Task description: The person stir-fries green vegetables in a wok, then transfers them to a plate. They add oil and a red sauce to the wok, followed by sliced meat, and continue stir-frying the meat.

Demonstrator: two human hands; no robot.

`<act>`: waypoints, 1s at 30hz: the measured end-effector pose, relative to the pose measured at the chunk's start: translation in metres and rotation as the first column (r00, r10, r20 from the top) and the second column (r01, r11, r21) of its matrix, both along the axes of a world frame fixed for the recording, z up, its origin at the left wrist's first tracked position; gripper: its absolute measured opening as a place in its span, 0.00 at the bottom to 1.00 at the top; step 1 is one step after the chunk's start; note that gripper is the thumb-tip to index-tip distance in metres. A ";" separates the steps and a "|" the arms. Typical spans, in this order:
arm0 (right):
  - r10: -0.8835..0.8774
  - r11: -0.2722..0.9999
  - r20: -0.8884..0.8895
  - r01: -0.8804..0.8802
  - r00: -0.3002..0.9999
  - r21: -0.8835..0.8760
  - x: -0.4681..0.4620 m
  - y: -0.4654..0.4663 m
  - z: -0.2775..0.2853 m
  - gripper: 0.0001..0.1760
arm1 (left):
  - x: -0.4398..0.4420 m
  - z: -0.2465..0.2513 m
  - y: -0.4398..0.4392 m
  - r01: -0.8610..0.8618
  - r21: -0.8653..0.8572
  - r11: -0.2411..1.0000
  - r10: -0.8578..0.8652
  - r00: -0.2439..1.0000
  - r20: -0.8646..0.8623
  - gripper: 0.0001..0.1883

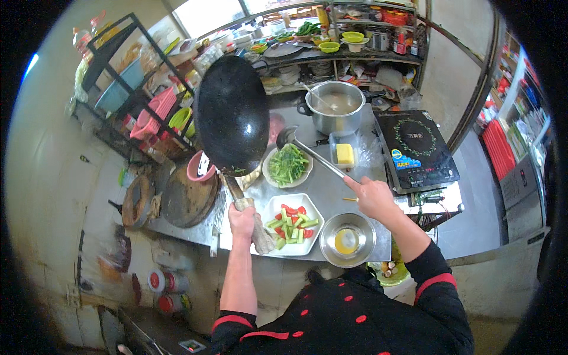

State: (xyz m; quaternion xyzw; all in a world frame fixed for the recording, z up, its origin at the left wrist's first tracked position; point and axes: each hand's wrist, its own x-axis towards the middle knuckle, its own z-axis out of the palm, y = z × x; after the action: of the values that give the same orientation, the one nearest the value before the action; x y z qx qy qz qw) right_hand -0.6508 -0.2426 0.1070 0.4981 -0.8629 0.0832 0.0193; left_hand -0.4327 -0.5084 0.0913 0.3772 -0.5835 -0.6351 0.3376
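My left hand point(242, 222) grips the cloth-wrapped handle of a black wok point(233, 115). The wok is tilted up over the table, its inside facing me, with a few green bits near its lower rim. In my right hand point(375, 197) is the long handle of a metal ladle point(287, 136), its bowl touching or just above a plate of cut leafy greens point(288, 165). Below the wok, a white dish point(270, 213) holds cucumber sticks and tomato pieces. A steel bowl point(326, 248) with yellow liquid, seemingly beaten egg, stands to its right.
A pressure-cooker pot point(339, 122) of cloudy liquid, with a utensil in it, stands at the back beside an induction cooker point(419, 151). A yellow block point(345, 154) lies in a clear container. Round wooden chopping boards point(188, 195) and a pink bowl point(200, 167) are at left.
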 end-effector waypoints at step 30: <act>0.492 0.724 0.870 -0.546 -0.020 -0.422 0.335 -0.183 -0.079 0.42 | 0.568 -0.044 0.439 -0.526 0.785 0.326 0.506 -0.604 -0.615 0.09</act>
State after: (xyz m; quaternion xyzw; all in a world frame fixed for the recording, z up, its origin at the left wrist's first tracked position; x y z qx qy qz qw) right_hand -0.3160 -0.4260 0.0283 0.6182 -0.4325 0.3505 -0.5549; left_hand 0.1348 -0.0690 0.0469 0.0706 0.1852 -0.3398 0.9194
